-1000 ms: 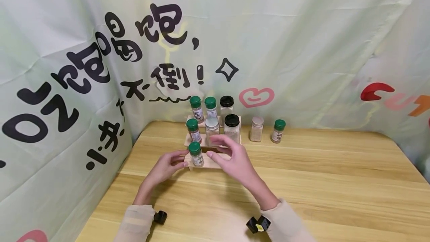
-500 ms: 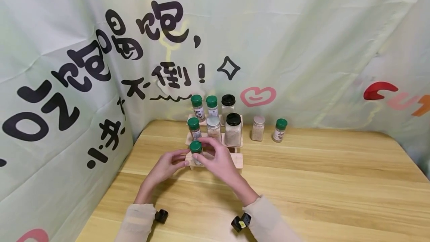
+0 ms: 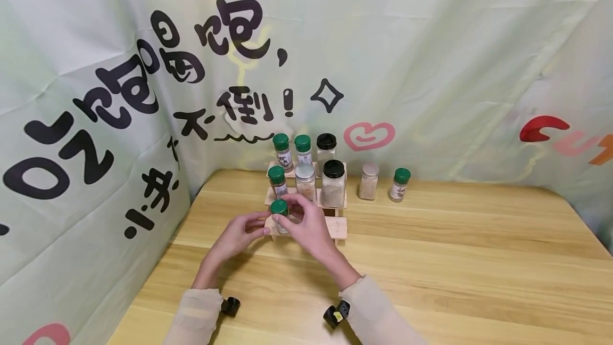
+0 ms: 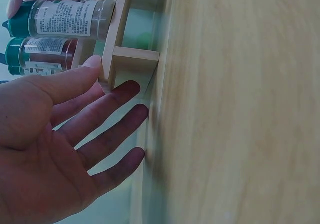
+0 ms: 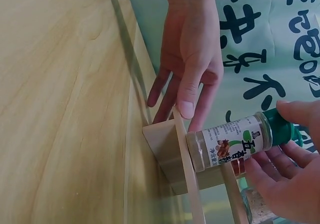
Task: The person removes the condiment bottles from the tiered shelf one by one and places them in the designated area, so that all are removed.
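Note:
On the front left of a small wooden tiered rack (image 3: 335,225) stands a spice jar (image 5: 227,143) with a green cap, clear body and printed label. My right hand (image 3: 308,228) pinches this jar around its cap and upper part, thumb on one side and fingers on the other. The jar's base is right at the front shelf in both wrist views. My left hand (image 3: 237,236) holds the left end of that shelf (image 4: 116,39), thumb at the front and forefinger behind it. Its remaining fingers (image 4: 115,134) spread loosely under the shelf end.
Behind, the middle tier holds a green-capped jar (image 3: 276,177), a silver-lidded jar (image 3: 305,180) and a black-lidded jar (image 3: 333,182). Several more stand on the top tier. To the rack's right on the table (image 3: 455,244) are a pale-lidded jar (image 3: 369,182) and a green-capped jar (image 3: 399,185).
My right hand has moved left from over the front shelf's middle to the green-capped jar and now grips it. The left hand stays at the shelf's end.

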The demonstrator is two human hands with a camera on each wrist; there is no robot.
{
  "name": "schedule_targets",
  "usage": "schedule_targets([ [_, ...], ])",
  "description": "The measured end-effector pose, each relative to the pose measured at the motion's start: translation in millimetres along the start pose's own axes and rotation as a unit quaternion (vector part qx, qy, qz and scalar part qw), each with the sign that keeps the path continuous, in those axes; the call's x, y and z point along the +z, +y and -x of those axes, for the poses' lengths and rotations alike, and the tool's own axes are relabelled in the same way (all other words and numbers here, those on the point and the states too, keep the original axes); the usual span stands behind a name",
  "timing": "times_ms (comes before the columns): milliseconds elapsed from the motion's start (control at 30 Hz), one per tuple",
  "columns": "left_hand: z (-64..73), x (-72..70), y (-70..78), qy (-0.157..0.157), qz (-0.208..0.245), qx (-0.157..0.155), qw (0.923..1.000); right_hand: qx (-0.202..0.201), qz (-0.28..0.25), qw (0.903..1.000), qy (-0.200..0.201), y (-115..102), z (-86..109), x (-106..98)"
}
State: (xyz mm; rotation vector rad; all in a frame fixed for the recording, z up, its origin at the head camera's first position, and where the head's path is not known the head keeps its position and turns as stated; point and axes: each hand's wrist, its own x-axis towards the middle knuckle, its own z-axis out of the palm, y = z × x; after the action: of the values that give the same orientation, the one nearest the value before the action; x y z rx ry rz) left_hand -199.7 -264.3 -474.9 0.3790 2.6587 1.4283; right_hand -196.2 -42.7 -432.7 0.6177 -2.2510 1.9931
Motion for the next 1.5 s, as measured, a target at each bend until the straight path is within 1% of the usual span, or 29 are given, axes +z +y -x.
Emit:
schedule_targets([
  [167,-1.0,0.4,1.4,0.001,-0.002,-0.006,1.0,0.0,-0.01,0.9999,-0.001,-5.5,2.6,-4.3],
  [333,-1.7,0.1,2.4,0.004,-0.004,-0.007,1.0,-0.006,-0.019,0.9998,-0.007,-17.4,7.1,-14.7],
  [467,-1.2,-1.0,2.5,0.004,-0.007,-0.009,0.9999,-0.009,-0.021,0.9995,-0.024,-28.0,11.8,-27.0],
  [633,-0.2,-1.5,1.1,0.009,-0.01,-0.019,0.9997,-0.022,-0.017,0.9987,-0.042,-41.4,19.2,-46.2],
  [700,0.0,-1.5,0.2,0.01,-0.01,-0.018,0.9997,-0.025,-0.019,0.9986,-0.043,-46.3,22.1,-54.9],
  [800,0.5,-1.6,-0.7,0.009,-0.011,-0.003,0.9999,-0.025,-0.019,0.9986,-0.042,-52.0,25.7,-68.7],
  [867,0.8,-2.0,-1.5,0.009,-0.011,0.005,0.9999,-0.025,-0.015,0.999,-0.034,-56.1,27.8,-79.3],
  [933,0.9,-2.1,-2.2,0.01,-0.011,0.006,0.9999,-0.03,-0.007,0.9992,-0.025,-59.1,29.2,-90.2],
  [1067,1.0,-2.0,-4.0,0.01,-0.014,0.0,0.9999,-0.041,0.001,0.9991,-0.006,-63.1,30.6,-109.5],
  [1233,2.4,-0.5,0.2,0.01,-0.008,0.002,0.9999,-0.05,0.002,0.9986,0.018,-66.0,32.6,-132.4],
  [1300,2.3,0.1,1.2,0.011,-0.008,0.0,0.9999,-0.05,0.002,0.9983,0.031,-65.2,31.8,-142.7],
  [1400,1.3,0.1,-1.2,0.011,-0.012,-0.008,0.9998,-0.044,0.009,0.9976,0.053,-61.6,30.0,-159.2],
  [1500,0.7,0.5,-0.8,0.012,-0.013,-0.005,0.9998,-0.035,0.02,0.9963,0.075,-56.6,29.0,-175.9],
])
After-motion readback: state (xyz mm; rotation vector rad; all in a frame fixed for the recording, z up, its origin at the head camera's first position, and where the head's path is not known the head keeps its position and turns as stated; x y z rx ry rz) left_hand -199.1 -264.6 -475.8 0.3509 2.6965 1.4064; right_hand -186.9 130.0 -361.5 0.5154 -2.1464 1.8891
